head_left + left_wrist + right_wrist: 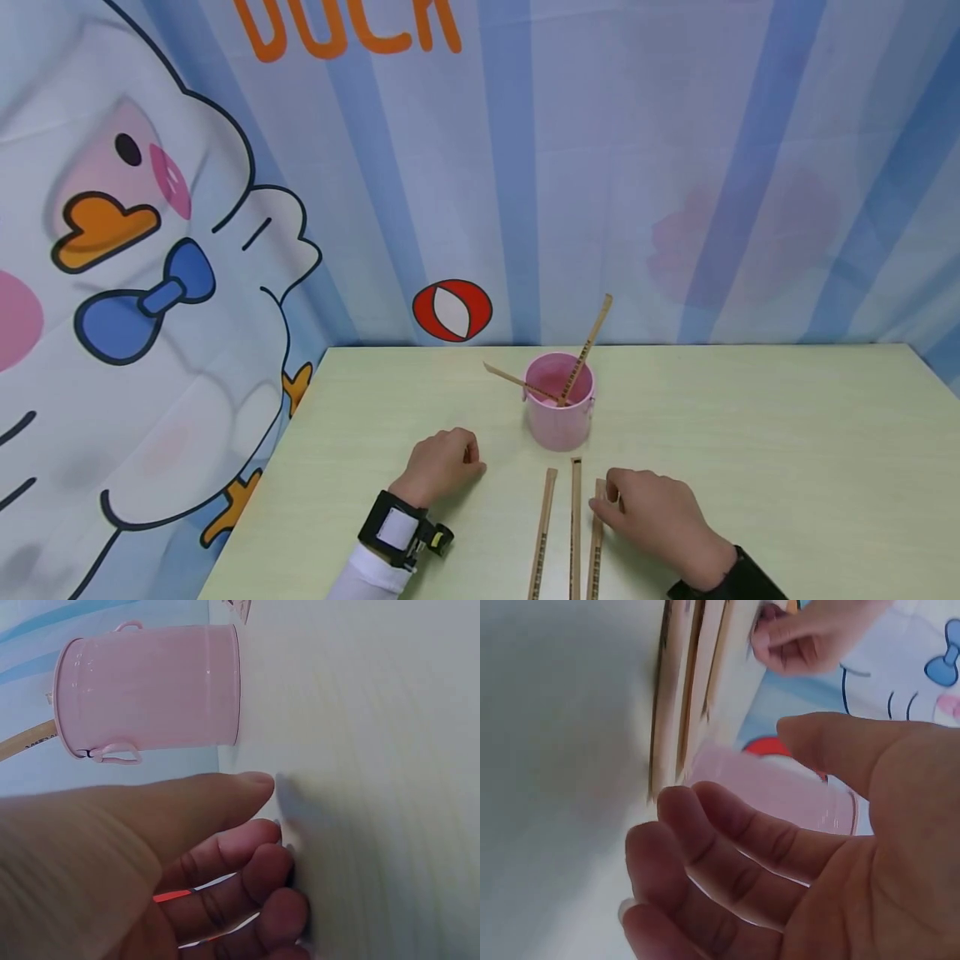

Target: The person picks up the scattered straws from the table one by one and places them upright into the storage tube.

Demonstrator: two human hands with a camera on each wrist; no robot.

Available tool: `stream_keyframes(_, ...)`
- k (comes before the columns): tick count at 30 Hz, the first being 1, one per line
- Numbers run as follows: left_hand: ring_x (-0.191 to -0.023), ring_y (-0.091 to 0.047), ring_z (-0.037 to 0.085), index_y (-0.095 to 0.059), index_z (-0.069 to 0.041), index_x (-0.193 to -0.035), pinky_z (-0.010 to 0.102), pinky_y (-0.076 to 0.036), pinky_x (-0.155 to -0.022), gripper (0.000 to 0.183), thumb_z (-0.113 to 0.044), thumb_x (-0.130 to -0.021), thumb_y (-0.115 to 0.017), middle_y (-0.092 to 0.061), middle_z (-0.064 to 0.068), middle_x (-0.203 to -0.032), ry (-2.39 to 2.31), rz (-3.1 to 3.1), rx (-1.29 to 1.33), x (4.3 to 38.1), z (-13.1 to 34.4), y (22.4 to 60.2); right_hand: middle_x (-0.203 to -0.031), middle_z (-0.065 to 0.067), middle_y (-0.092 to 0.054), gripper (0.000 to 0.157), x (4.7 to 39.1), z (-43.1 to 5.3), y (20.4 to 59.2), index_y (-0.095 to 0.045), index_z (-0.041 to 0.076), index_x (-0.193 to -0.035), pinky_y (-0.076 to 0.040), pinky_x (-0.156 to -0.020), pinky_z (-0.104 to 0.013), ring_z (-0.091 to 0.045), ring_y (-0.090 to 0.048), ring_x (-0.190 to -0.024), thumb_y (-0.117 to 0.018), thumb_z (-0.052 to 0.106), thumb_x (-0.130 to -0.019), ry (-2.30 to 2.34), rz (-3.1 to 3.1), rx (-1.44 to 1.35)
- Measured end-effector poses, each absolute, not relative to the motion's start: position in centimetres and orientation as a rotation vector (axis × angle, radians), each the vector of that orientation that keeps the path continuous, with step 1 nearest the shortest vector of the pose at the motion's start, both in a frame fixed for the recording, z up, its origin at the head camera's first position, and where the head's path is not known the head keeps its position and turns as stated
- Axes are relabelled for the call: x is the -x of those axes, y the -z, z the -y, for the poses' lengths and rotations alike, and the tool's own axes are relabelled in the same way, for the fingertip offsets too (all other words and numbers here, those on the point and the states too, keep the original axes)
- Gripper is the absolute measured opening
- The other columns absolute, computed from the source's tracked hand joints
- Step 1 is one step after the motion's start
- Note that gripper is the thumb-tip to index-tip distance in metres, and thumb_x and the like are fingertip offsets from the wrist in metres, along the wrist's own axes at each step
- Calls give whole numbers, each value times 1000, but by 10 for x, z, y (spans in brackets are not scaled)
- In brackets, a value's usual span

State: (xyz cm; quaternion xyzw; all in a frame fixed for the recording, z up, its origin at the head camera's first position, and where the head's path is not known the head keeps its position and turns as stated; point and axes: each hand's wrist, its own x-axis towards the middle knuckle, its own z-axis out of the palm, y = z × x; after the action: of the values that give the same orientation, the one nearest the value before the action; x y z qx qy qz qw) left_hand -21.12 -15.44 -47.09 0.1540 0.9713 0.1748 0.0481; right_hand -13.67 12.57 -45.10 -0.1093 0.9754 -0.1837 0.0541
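1. Wooden sticks (575, 533) are lying side by side on the table (787, 433);
2. the right hand (656, 512) is curving loosely at the rightmost stick (596, 554), fingers parted from thumb;
3. the left hand (441, 462) is resting, loosely curled, near the pink bucket (558, 427).

One pink bucket (558, 427) is supported by one desk (795, 442). Five wooden sticks (576, 529) are counted: two are contained in the bucket, three are laid in front of it.

A printed duck (187, 450) wears a blue bow (161, 297) on the backdrop (615, 167).
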Motion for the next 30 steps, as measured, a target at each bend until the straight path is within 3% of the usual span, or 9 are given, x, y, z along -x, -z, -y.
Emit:
stream_keyframes(9, -58, -46, 10, -54, -19, -69, 29, -38, -54, 21, -25, -78, -71, -50, -7, -62, -551, -2965, -482, 209, 153, 467, -52, 9, -41, 32, 128, -115, 466, -46, 19, -61, -30, -46, -29, -8, -37, -49, -66, 32, -82, 535, -2966, 450)
stream_keyframes(17, -59, -46, 10, -54, -18, -69, 29, -37, -54, 21, -24, -78, -71, -50, -6, -62, -550, -2973, -484, 206, 153, 464, -46, 12, -30, 41, 126, -112, 475, -42, 20, -48, -26, -43, -28, -7, -30, -45, -67, 32, -78, 490, -2999, 492)
stream_keyframes(26, -59, -46, 10, -54, -18, -69, 29, -38, -54, 21, -25, -78, -71, -49, -7, -62, -552, -2976, -485, 206, 153, 465, -46, 12, -23, 41, 126, -110, 475, -36, 19, -47, -20, -43, -27, -7, -26, -45, -63, 24, -77, 481, -2992, 484)
stream_keyframes(30, -59, -46, 10, -54, -18, -69, 29, -38, -54, 21, -26, -78, -72, -49, -8, -62, -551, -2973, -464, 207, 153, 466, -46, 11, -27, 34, 126, -110, 476, -40, 18, -50, -22, -43, -27, -8, -28, -45, -62, 20, -76, 476, -3006, 484)
